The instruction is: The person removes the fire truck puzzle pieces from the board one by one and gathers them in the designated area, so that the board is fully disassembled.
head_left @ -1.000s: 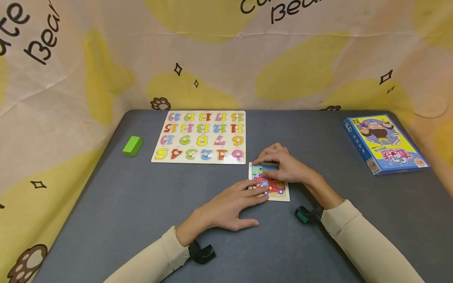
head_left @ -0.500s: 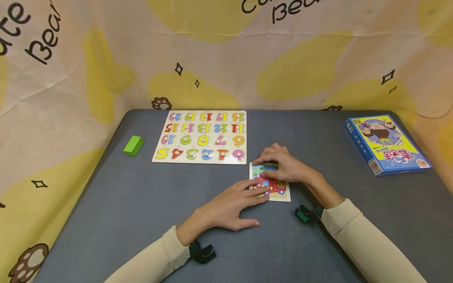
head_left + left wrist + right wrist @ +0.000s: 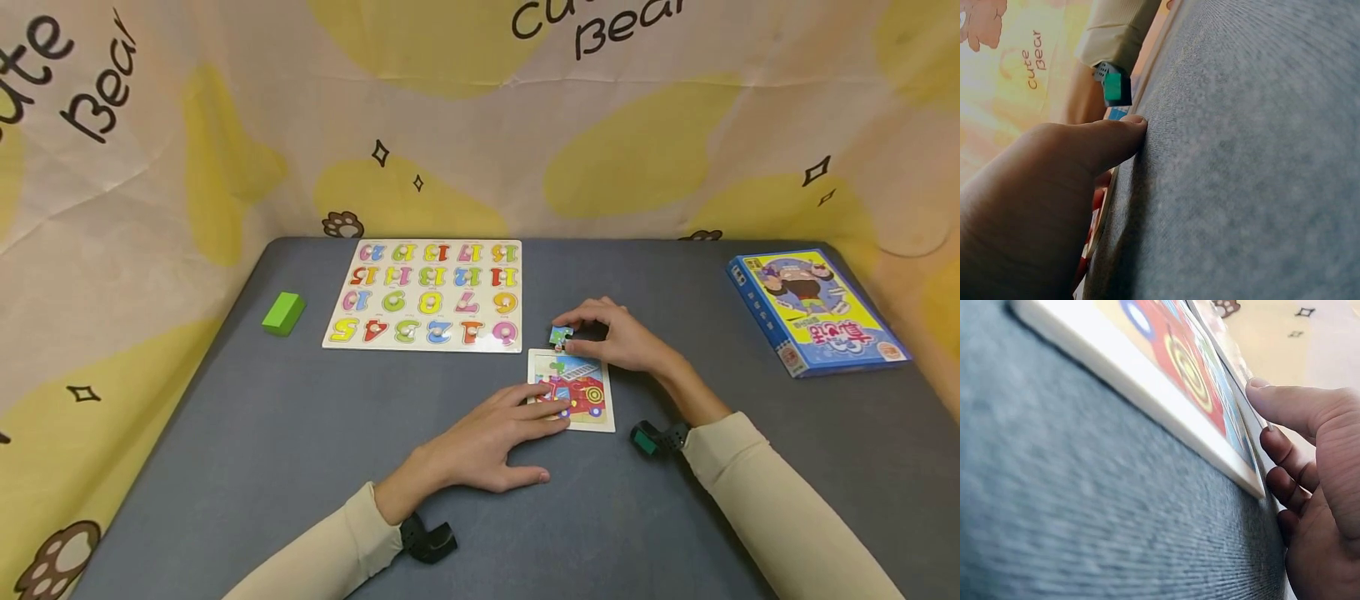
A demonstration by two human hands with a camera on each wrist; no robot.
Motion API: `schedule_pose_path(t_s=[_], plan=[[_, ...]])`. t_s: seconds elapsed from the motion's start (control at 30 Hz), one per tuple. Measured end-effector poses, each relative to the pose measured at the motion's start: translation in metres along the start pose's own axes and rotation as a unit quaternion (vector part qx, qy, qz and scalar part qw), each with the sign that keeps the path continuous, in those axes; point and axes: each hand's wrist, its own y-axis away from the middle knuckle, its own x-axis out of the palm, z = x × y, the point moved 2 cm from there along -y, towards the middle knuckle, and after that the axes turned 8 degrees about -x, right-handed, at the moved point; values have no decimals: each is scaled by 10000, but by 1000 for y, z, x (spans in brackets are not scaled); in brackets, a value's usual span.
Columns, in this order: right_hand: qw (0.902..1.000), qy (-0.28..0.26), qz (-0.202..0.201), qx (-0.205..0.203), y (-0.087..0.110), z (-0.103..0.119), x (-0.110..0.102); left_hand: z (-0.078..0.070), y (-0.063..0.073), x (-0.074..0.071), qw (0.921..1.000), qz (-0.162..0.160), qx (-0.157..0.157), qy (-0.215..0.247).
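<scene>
A small jigsaw board [image 3: 585, 392] with a red fire truck picture in a pale frame lies on the grey table. Just beyond its far edge, my right hand [image 3: 626, 337] pinches a blue and green jigsaw piece [image 3: 560, 335] between thumb and fingers. My left hand [image 3: 491, 437] lies flat with straight fingers over the board's left part, covering some of the truck. In the left wrist view, its thumb [image 3: 1116, 137] stretches out beside the board. The right wrist view shows the right thumb [image 3: 1291, 406] beyond the frame's corner; the piece is hidden there.
A number puzzle board [image 3: 423, 296] lies at the back, left of the fire truck board. Farther left is a green block [image 3: 283, 314]. A blue and yellow box [image 3: 817, 308] lies at the right. A printed cloth [image 3: 465, 117] hangs behind the table.
My right hand has moved away from me, off the board's upper left, and a jigsaw piece now shows in its fingers. The left hand has stayed in place.
</scene>
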Motion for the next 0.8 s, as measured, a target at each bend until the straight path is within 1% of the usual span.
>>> schedule_pose_path(t_s=[0.17, 0.37, 0.43, 0.53, 0.7, 0.8], plan=[[9999, -46, -59, 76, -2, -7, -3, -1, 1, -1, 9999, -88, 81, -56], [9997, 66, -219, 91, -6, -10, -6, -1, 1, 0, 10000, 16, 20, 58], [9996, 37, -262, 126, -6, -10, -8, -1, 1, 0, 9999, 2, -33, 127], [9994, -11, -316, 144, -7, -10, -9, 0, 0, -1, 9996, -178, -165, 143], [9994, -36, -307, 179, -9, -12, -11, 3, 0, -3, 9964, -672, -508, 9], [9993, -33, -289, 234, -10, -14, -12, 4, 0, -3, 9948, -800, -633, 0]])
